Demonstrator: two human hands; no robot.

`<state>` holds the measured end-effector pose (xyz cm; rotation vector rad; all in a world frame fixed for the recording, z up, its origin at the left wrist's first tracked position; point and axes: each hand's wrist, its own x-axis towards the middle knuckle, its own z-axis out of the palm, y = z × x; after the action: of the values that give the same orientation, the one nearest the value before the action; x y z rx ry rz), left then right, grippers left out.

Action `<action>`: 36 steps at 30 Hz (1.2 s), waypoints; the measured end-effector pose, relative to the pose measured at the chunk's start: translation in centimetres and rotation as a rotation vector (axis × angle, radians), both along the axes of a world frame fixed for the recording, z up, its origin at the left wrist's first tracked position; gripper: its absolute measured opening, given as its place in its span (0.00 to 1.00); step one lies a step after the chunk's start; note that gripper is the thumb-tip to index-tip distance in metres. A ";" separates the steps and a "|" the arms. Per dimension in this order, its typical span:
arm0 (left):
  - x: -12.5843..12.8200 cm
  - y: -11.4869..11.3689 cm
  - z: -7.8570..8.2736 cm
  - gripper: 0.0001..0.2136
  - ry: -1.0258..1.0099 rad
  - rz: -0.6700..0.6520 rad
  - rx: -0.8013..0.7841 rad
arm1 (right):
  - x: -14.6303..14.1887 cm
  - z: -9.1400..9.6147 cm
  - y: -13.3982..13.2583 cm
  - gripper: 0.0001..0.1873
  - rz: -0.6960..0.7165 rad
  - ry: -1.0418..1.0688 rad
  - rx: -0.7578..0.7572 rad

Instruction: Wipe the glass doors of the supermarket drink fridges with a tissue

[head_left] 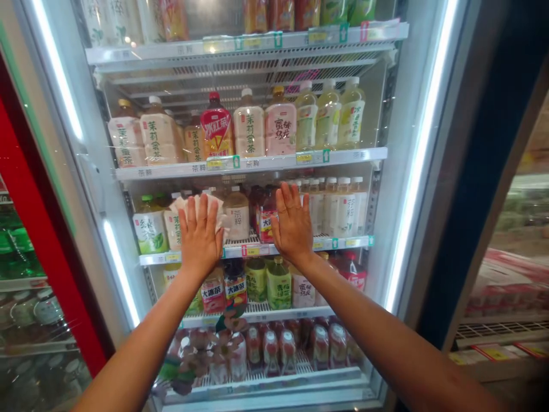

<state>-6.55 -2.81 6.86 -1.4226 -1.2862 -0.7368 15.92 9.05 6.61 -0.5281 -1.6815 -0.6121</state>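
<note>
A glass cooler door stands in front of me, with faint reflections on it. My left hand lies flat with fingers stretched, pressing a crumpled pale tissue against the glass. The tissue shows above and beside the fingers. To its right, my right hand is raised with the fingers extended and close together; no object shows in it. It appears to rest on the glass, though its palm is hidden. Behind the glass near the hands are a tea bottle and a green-capped bottle.
Shelves of bottled drinks fill the cooler, including a red-labelled bottle and a pink bottle. Bright light strips run down both sides. A red frame borders the neighbouring cooler at left. Shelves with packaged goods stand at right.
</note>
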 end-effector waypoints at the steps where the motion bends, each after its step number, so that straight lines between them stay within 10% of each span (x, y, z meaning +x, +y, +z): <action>1: 0.1 -0.5 -1.8 0.36 0.013 -0.002 -0.010 | -0.2 0.0 0.0 0.43 -0.009 0.002 0.004; 5: -1.3 -2.9 -8.5 0.35 0.156 -0.033 -0.105 | -0.1 -0.5 0.1 0.43 -0.032 -0.004 0.018; 12: -7.0 -3.0 0.9 0.35 -0.064 0.006 0.058 | -0.1 -0.5 0.2 0.42 -0.055 0.008 0.030; 18: -6.5 -4.7 -5.8 0.37 -0.006 0.045 -0.002 | -0.2 -0.6 0.1 0.41 -0.054 0.015 0.031; 20: -6.6 -4.7 -5.5 0.37 0.043 0.046 -0.040 | -0.2 -0.6 0.1 0.41 -0.046 0.016 0.032; 26: -4.8 -1.6 3.4 0.35 -0.122 0.033 0.119 | -0.2 -0.5 -0.1 0.41 -0.014 0.028 0.049; 32: 0.1 -1.8 -6.4 0.34 0.078 -0.014 -0.063 | -0.2 -0.5 -0.2 0.41 0.021 0.041 0.063; 34: 0.4 -1.6 -6.7 0.34 0.119 -0.031 -0.079 | -0.2 -0.5 -0.2 0.42 0.035 0.044 0.066; 36: 0.6 -0.6 -3.2 0.34 0.124 -0.032 -0.052 | -0.2 -0.5 -0.2 0.42 0.058 0.044 0.055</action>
<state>-5.97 -3.46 3.63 -1.5098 -1.1972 -0.6302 15.77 8.86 6.10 -0.4485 -1.6280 -0.5988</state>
